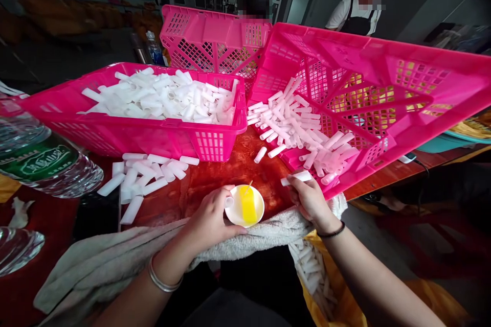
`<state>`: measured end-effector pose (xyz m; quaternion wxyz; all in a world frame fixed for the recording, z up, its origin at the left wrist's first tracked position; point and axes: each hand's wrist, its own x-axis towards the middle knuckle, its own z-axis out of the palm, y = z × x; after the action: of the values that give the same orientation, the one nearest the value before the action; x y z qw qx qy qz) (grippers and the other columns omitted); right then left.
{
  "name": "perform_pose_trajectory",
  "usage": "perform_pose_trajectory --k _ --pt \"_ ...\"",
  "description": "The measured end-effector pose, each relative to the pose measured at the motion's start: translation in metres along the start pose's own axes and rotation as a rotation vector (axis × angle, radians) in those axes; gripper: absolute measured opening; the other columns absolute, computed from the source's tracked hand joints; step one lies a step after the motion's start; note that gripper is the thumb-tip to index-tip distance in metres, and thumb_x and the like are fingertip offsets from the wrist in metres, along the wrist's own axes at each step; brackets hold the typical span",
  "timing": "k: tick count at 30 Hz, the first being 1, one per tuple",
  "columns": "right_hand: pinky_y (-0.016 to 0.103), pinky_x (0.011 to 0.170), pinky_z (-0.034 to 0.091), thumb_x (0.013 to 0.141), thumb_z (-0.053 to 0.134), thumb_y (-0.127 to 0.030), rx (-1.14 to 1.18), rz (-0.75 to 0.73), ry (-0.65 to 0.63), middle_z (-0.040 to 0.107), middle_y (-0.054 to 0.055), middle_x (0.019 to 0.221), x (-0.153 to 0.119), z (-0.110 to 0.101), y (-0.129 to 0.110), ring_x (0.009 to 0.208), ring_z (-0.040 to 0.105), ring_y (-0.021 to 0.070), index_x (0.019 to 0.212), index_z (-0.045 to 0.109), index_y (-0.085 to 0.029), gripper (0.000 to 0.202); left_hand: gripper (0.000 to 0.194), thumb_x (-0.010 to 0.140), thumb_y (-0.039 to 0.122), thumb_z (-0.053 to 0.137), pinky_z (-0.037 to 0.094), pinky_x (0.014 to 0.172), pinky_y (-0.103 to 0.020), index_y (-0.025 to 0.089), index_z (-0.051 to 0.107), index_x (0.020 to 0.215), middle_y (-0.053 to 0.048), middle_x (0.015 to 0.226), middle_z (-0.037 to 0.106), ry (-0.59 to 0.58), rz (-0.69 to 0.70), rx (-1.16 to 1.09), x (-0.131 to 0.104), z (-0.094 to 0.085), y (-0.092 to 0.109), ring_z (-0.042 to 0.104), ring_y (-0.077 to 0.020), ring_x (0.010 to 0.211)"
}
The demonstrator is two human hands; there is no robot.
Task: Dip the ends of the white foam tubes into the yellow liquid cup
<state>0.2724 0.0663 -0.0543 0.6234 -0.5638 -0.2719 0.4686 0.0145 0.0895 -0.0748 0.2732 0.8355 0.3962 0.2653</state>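
Probably very light and fairly stiff, the white tube in the right hand looks like thin-walled plastic; that hand is clamped on it, thumb and fingers pinching the tube just off the near side of the tilted pink basket. A grip around the middle should suit it, leaving both ends free; a hard squeeze might flatten the wall, and the smooth, round side could roll or slip between fingertips.

The left hand curves around the left edge of a small white dish, its thumb and fingers spread apart. Another tube end shows at those fingers, its round opening visible, but I cannot tell how firmly it is gripped.

In the shallow, smooth dish lies a bright yellow patch with a thin stick at its far end; whether it is solid or paste is unclear.

More tubes, short, straight and milky, fill the left basket, spill across the right one, and lie in a loose pile on the glossy red-brown counter. Both baskets are rigid pink plastic with slotted or latticed walls. A rumpled, nubby pale towel drapes the near edge.
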Motion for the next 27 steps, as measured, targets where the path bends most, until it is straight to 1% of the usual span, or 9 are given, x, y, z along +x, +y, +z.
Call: perform_pose_trajectory --k 2,6,12,14,16,19,23,25,27 --pt "0.018 0.036 0.036 0.054 0.087 -0.039 -0.072 -0.039 -0.061 0.057 -0.006 0.056 0.004 -0.002 -0.004 0.039 0.047 0.0086 0.082 0.050 -0.020 0.051 0.086 0.054 0.034 0.091 0.045 0.100 -0.048 0.024 0.042 0.124 -0.011 0.129 0.054 0.002 -0.023 0.007 -0.001 0.001 -0.003 0.053 -0.0321 0.117" --pt "0.020 0.048 0.044 0.061 0.086 -0.037 -0.208 -0.157 -0.172 0.064 -0.001 0.070 0.005 -0.004 -0.008 0.055 0.056 0.0109 0.089 0.058 -0.018 0.045 0.084 0.053 0.032 0.091 0.044 0.100 -0.048 0.023 0.043 0.121 -0.010 0.130 0.054 0.003 -0.032 0.023 -0.002 0.001 -0.003 0.051 -0.0317 0.118" --pt "0.015 0.034 0.021 0.075 0.073 -0.047 0.011 0.049 -0.305 0.048 -0.008 0.052 -0.006 -0.004 -0.002 0.036 0.031 0.0036 0.087 0.059 -0.017 0.035 0.087 0.055 0.030 0.091 0.045 0.099 -0.047 0.025 0.042 0.125 -0.009 0.130 0.053 -0.040 -0.097 -0.017 -0.001 -0.001 -0.001 0.051 -0.0300 0.116" --pt "0.016 0.034 0.023 0.079 0.069 -0.047 -0.002 0.053 -0.373 0.053 -0.005 0.055 -0.013 -0.004 0.002 0.037 0.035 0.0047 0.092 0.059 -0.017 0.034 0.086 0.055 0.029 0.091 0.045 0.100 -0.048 0.026 0.042 0.125 -0.009 0.132 0.052 -0.042 -0.102 -0.041 -0.002 -0.001 -0.002 0.050 -0.0301 0.117" --pt "0.017 0.038 0.034 0.083 0.065 -0.042 -0.108 -0.041 -0.465 0.060 -0.001 0.064 -0.021 -0.002 0.007 0.043 0.047 0.0080 0.095 0.058 -0.017 0.029 0.085 0.055 0.030 0.091 0.044 0.100 -0.048 0.025 0.043 0.125 -0.009 0.130 0.053 -0.046 -0.104 -0.051 -0.002 -0.001 -0.003 0.050 -0.0306 0.118" --pt "0.025 0.054 0.050 0.089 0.061 -0.031 -0.431 -0.347 -0.564 0.062 0.002 0.076 -0.029 -0.001 0.012 0.061 0.060 0.0141 0.095 0.057 -0.019 0.014 0.084 0.054 0.032 0.091 0.044 0.100 -0.050 0.025 0.045 0.124 -0.010 0.126 0.055 -0.040 -0.108 -0.051 -0.002 -0.002 -0.002 0.051 -0.0319 0.116" --pt "0.038 0.082 0.053 0.093 0.051 -0.017 -0.911 -0.829 -0.679 0.062 0.011 0.109 -0.027 -0.002 0.016 0.097 0.062 0.0234 0.100 0.060 -0.020 0.012 0.083 0.053 0.031 0.090 0.045 0.099 -0.050 0.024 0.046 0.124 -0.011 0.123 0.055 -0.039 -0.123 -0.071 -0.002 -0.001 -0.001 0.052 -0.0326 0.115" --pt "0.043 0.090 0.051 0.094 0.049 -0.016 -0.937 -0.874 -0.724 0.059 0.012 0.116 -0.025 -0.002 0.016 0.105 0.058 0.0255 0.100 0.061 -0.020 0.015 0.082 0.054 0.031 0.090 0.045 0.099 -0.049 0.023 0.047 0.123 -0.011 0.124 0.055 -0.043 -0.131 -0.086 -0.002 -0.001 -0.001 0.053 -0.0322 0.115" --pt "0.040 0.089 0.052 0.093 0.050 -0.017 -0.869 -0.791 -0.728 0.059 0.012 0.115 -0.024 0.000 0.015 0.105 0.059 0.0241 0.110 0.058 -0.019 0.019 0.082 0.054 0.031 0.090 0.045 0.100 -0.049 0.023 0.047 0.123 -0.011 0.125 0.054 -0.041 -0.122 -0.094 -0.002 -0.001 -0.002 0.052 -0.0318 0.116"
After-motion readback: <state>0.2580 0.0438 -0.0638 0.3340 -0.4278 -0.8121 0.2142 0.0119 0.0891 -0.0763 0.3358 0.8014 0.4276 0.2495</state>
